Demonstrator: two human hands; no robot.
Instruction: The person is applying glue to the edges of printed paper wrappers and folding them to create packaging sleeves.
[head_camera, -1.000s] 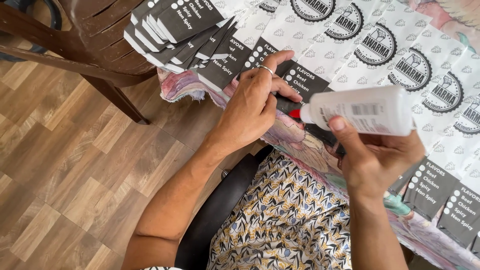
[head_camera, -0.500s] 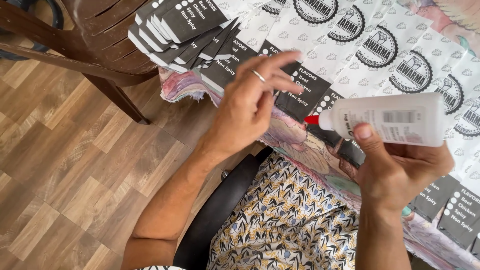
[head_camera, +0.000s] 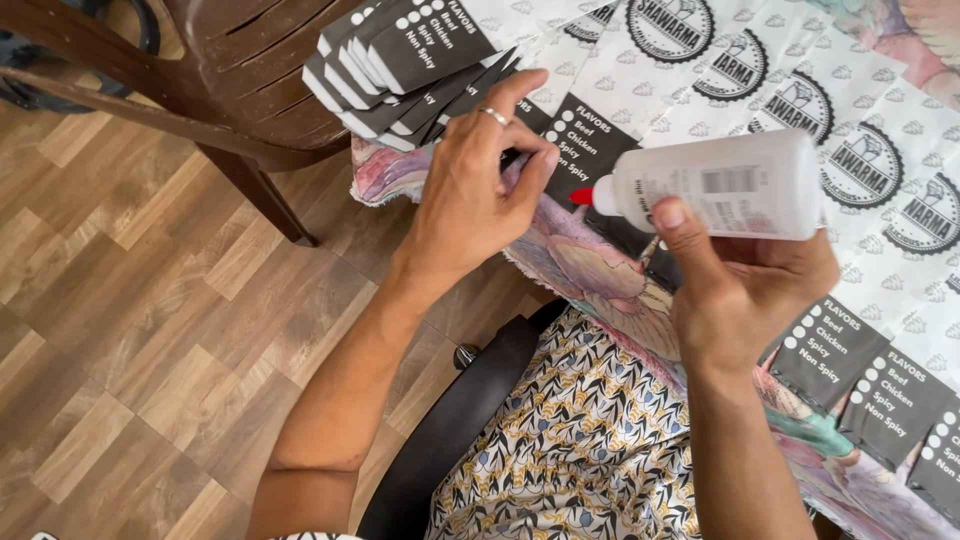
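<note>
Since half a second ago: glue bottle swung nearer horizontal, red tip toward left hand.

Desk: paper sheets overlapping.

Right hand clamped round bottle; left hand half-curled, fingertips pinning black sheet edge.

Risk: over-squeeze, glue on fingers.

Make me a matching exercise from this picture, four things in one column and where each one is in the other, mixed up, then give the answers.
Things:
1. white glue bottle
2. ring
3. stack of printed paper bags
4. brown plastic chair

Places:
A. on a finger of the left hand
B. standing on the wooden floor
C. gripped in the right hand
D. fanned out at the table edge, above the left hand

Pairs: 1-C, 2-A, 3-D, 4-B
</note>
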